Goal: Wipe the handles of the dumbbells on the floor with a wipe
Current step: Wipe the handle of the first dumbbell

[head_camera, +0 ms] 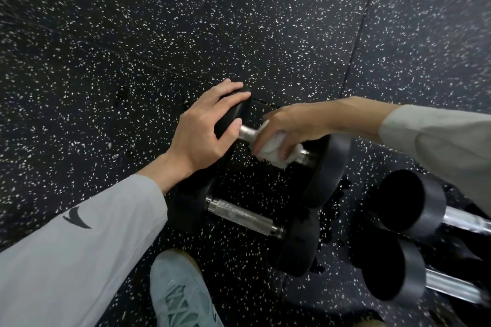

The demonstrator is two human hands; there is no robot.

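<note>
A black dumbbell with a shiny metal handle point(247, 132) lies on the speckled rubber floor. My left hand point(204, 130) grips its left end weight point(233, 111) from above. My right hand point(289, 125) is closed around the handle with a crumpled white wipe point(273, 152) wrapped under the fingers. The right end weight point(329, 170) sits below my right wrist. A second dumbbell lies nearer to me, its knurled handle point(243, 214) bare, between two black weights.
Two more dumbbells with round black ends point(409, 199) point(390, 271) lie at the lower right. My pale green shoe point(180, 292) stands at the bottom centre. Floor-mat seams point(356, 42) run across the black speckled floor above.
</note>
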